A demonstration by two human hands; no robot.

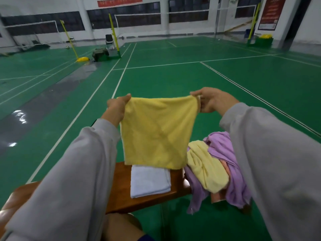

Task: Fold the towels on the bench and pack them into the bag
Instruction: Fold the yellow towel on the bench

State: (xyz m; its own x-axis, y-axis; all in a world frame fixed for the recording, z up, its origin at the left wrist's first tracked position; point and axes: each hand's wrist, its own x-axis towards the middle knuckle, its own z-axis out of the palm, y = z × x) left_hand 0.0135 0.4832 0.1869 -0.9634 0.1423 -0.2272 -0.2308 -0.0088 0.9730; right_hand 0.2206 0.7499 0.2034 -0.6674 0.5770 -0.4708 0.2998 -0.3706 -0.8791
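A yellow towel [156, 133] hangs in the air above the wooden bench [121, 193], stretched between both hands. My left hand [117, 106] pinches its upper left corner and my right hand [211, 101] pinches its upper right corner. Under it, a folded white towel [149, 182] lies flat on the bench. To the right sits a loose heap: a pale yellow towel [206, 169], purple towels [225, 150] and a bit of pink towel [217, 197], partly draped over the bench end. No bag is in view.
Green court floor [173, 79] with white lines spreads ahead. Far off stand yellow net posts [112, 30], a chair [109, 41] and a green crate [264, 40]. My knee [121, 226] shows below the bench.
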